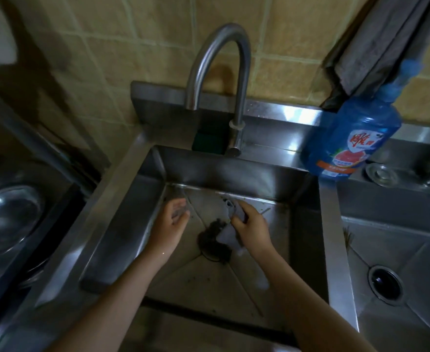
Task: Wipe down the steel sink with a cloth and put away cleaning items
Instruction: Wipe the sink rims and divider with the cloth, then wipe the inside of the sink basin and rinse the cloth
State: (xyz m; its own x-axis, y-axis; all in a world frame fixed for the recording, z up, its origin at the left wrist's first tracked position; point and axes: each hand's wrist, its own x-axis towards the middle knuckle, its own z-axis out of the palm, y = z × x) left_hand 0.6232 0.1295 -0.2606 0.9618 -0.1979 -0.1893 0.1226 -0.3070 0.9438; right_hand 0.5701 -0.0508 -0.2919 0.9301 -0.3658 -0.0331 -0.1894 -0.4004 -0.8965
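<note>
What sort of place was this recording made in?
Most likely a kitchen washing-up corner: a steel sink with a gooseneck tap, a blue detergent bottle standing on its ledge, and a tiled wall behind.

I see the grey cloth (pixel 224 235) bunched beside the dark drain (pixel 212 243) in the steel sink (pixel 234 171), whose floor is dirt-speckled.

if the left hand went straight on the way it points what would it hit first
Probably the sink's back wall; nothing shows between it and the left hand, though depth is unclear.
</note>
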